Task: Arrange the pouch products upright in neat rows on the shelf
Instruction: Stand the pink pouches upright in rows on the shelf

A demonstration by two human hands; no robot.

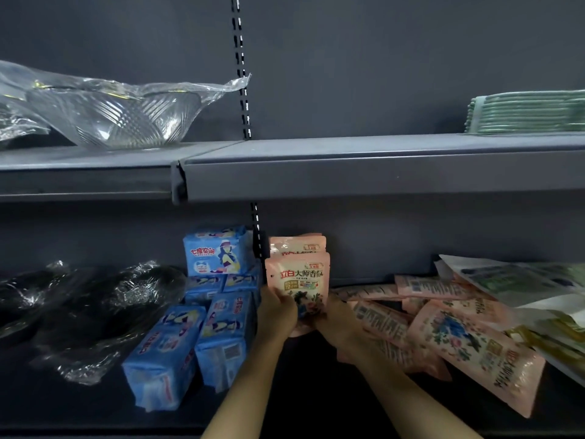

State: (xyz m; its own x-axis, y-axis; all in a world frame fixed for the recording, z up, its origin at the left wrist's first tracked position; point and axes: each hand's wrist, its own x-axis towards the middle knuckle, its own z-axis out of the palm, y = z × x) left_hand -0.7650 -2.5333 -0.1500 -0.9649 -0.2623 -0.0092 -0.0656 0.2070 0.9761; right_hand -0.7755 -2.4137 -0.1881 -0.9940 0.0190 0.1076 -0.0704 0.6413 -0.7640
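Note:
A pink pouch (299, 278) stands upright on the lower shelf (310, 391), gripped at its bottom by both hands. My left hand (276, 312) holds its lower left corner and my right hand (334, 318) holds its lower right. Right behind it another pink pouch (297, 243) stands upright against the back wall. A loose heap of pink pouches (443, 324) lies flat and tilted to the right of my hands.
Blue packs (202, 315) are stacked just left of the upright pouches. Black items in clear wrap (79, 308) lie far left. Green and white bags (522, 280) rest at far right. The upper shelf (348, 166) carries a wrapped glass bowl (126, 115) and stacked green cloths (528, 112).

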